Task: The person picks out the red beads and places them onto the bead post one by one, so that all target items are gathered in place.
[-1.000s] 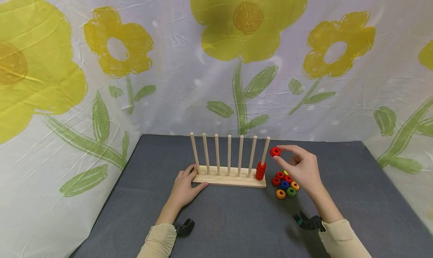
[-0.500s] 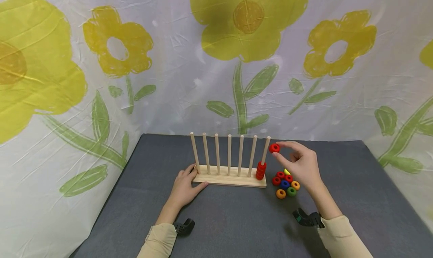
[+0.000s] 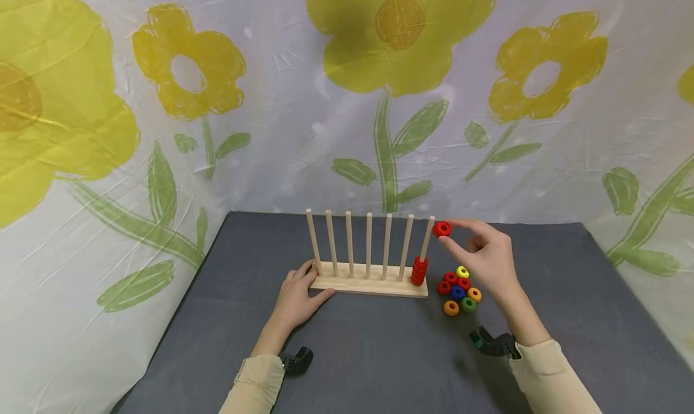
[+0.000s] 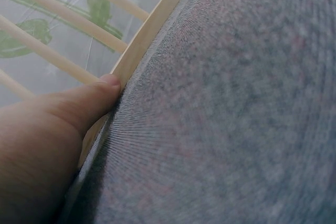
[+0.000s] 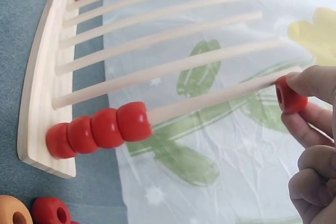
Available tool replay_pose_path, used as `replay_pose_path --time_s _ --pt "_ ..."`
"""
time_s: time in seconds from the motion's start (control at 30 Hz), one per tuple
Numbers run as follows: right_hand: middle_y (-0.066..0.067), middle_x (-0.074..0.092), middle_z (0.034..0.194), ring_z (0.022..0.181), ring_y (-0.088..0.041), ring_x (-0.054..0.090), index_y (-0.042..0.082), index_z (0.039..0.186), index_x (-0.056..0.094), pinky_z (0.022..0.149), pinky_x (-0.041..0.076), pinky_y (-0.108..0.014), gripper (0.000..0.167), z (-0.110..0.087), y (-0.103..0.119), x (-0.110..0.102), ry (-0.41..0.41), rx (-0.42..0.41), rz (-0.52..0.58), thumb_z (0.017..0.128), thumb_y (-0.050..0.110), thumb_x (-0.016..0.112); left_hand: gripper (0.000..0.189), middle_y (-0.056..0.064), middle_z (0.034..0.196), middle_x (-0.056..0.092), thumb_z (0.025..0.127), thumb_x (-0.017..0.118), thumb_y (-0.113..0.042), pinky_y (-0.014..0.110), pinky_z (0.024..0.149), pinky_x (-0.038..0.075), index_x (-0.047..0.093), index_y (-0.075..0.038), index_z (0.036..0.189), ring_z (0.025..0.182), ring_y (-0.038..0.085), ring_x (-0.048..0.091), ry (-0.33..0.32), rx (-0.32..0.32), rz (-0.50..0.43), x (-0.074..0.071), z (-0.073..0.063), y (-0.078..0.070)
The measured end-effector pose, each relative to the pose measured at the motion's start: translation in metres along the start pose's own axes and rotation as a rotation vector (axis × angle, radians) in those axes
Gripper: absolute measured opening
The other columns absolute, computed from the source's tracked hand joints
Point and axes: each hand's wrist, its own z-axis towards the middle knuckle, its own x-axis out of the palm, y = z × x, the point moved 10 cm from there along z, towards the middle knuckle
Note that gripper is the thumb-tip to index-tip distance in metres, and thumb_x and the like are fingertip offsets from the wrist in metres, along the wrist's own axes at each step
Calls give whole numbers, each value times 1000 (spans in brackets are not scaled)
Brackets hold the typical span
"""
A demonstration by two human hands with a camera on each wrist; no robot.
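A wooden stand point(image 3: 368, 287) with a row of several upright pegs rests on the dark cloth. My left hand point(image 3: 295, 302) grips its left end, thumb at the front edge and fingers behind. On the rightmost peg sits a stack of several red beads point(image 3: 419, 271). My right hand point(image 3: 490, 260) pinches another red bead point(image 5: 293, 99) between thumb and fingers. That bead is up beside the top of the rightmost peg and overlaps its tip in the right wrist view. The left wrist view shows the left thumb point(image 4: 97, 95) pressed on the base's edge.
Loose beads lie grouped right of the stand, among them a yellow bead point(image 3: 462, 272), a blue bead point(image 3: 458, 293), a green bead point(image 3: 468, 305) and an orange bead point(image 3: 450, 308). Behind the table hangs a flower-printed sheet point(image 3: 282, 155).
My right hand has lifted the red bead from beside the rightmost peg's upper part to near its tip. The left hand stays on the stand.
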Motion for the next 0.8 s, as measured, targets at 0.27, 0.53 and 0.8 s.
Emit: replay_pose_path --time_s 0.27,0.53,0.8 --pt "4 33 54 42 -2 21 12 117 82 44 23 -27 31 5 2 -5 -17 18 7 87 6 88 73 17 162 48 95 80 -44 60 108 44 58 -3 152 130 40 51 -6 14 4 0 1 -1" --pt "3 31 50 42 -4 21 11 116 82 43 22 -27 28 10 6 -9 -20 11 9 88 8 88 74 18 163 47 95 80 -44 60 109 43 57 -3 153 132 40 51 -5 11 1 -1 1 -1" --pt "1 33 53 42 -10 25 11 116 82 43 23 -29 29 14 7 -9 -12 32 10 88 8 88 73 19 162 48 94 81 -43 60 108 44 59 -3 152 130 40 52 -14 18 10 -1 0 -2"
